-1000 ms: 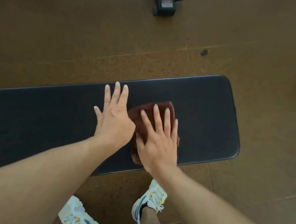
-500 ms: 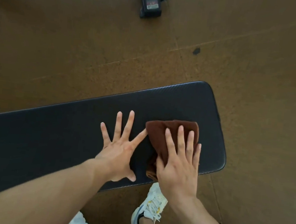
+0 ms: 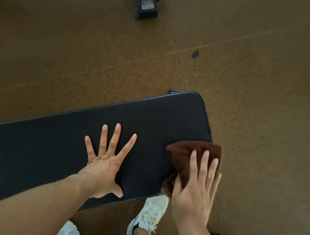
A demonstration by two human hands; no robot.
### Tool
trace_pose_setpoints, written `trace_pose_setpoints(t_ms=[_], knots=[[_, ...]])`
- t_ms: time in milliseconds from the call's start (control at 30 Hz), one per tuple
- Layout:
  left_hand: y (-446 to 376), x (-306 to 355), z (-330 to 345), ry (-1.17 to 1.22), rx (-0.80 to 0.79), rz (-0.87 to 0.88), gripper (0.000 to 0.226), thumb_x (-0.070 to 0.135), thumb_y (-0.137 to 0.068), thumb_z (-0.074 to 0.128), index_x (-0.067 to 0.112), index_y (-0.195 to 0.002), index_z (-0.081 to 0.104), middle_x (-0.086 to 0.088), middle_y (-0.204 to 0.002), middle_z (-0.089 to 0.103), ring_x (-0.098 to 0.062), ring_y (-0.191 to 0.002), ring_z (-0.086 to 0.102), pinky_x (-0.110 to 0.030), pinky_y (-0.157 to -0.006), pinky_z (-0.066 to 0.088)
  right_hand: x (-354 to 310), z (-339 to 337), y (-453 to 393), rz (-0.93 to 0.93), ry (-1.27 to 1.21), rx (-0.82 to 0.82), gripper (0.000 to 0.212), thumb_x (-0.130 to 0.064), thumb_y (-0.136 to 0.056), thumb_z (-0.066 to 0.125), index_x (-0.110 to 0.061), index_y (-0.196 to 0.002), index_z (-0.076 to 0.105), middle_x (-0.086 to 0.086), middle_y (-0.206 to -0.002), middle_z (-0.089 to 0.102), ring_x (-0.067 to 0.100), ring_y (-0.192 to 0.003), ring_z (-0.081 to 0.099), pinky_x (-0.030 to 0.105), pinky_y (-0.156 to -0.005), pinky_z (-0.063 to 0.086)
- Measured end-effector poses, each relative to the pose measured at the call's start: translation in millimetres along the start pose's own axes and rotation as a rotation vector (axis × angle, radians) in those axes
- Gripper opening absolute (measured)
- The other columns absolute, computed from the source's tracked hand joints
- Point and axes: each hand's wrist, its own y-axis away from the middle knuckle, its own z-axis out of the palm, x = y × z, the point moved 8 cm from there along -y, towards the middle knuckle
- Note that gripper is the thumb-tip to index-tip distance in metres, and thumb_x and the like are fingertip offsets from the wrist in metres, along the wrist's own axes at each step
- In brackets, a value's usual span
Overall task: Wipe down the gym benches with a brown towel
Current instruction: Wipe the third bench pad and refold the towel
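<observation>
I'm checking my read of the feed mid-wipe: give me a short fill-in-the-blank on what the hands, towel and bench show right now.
1. The right hand presses the brown towel with ____ fingers.
2. The left hand lies spread on the bench pad and holds ____.
3. The towel sits at the pad's ____ end in the picture.
4. A ____ shoe shows below the pad's near edge.

Missing words: straight; nothing; right; white

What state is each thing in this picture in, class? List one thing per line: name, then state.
Bench: bare black pad, level.
Brown towel: bunched, at the bench's right end, overhanging its edge.
Left hand: flat on the pad, fingers spread.
Right hand: pressing the towel, blurred.
Shoe: laced, on the floor.
</observation>
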Motion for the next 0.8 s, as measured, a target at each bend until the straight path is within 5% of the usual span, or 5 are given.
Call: trace_pose_setpoints(t_ms=[300, 500, 667, 800], knots=[[0, -1, 2, -0.015, 0.001, -0.031, 0.162, 0.051, -0.065, 0.092, 0.047, -0.128, -0.058, -0.001, -0.132, -0.071, -0.035, -0.123, -0.065, -0.073, -0.108, -0.027, -53, -16, -125, -0.114, -0.034, 0.017, 0.074, -0.062, -0.098, 0.039, -0.034, -0.164, 0.021, 0.004, -0.175, 0.009, 0.032, -0.162, 0.003, 0.057, -0.128, 0.018], [-1, -2, 3, -0.014, 0.062, -0.002, 0.165, 0.051, -0.062, 0.094, 0.047, -0.13, -0.057, 0.002, -0.131, -0.072, -0.035, -0.125, -0.063, -0.068, -0.105, -0.031, -56, -39, -180, -0.132, -0.207, -0.08, 0.059, -0.057, -0.098, 0.053, -0.047, -0.155, 0.04, -0.012, -0.164, 0.038, 0.018, -0.145, 0.043, 0.044, -0.108, 0.043], [0, -4, 4, 0.002, 0.152, 0.062, 0.163, 0.05, -0.063, 0.094, 0.045, -0.137, -0.052, 0.002, -0.133, -0.071, -0.033, -0.126, -0.063, -0.066, -0.103, -0.033, 19, -38, -100, 0.389, -0.414, 0.11, 0.043, -0.057, -0.1, 0.047, -0.037, -0.135, 0.059, -0.006, -0.118, 0.072, 0.025, -0.11, 0.068, 0.04, -0.094, 0.049], [1, -7, 2, 0.0, 0.229, 0.134, 0.163, 0.053, -0.06, 0.094, 0.044, -0.143, -0.046, -0.001, -0.14, -0.066, -0.035, -0.129, -0.06, -0.07, -0.106, -0.029, 30, -24, -37, 0.478, -0.48, 0.245, 0.048, -0.054, -0.095, 0.051, -0.045, -0.142, 0.053, -0.014, -0.134, 0.067, 0.018, -0.121, 0.064, 0.046, -0.105, 0.049]])
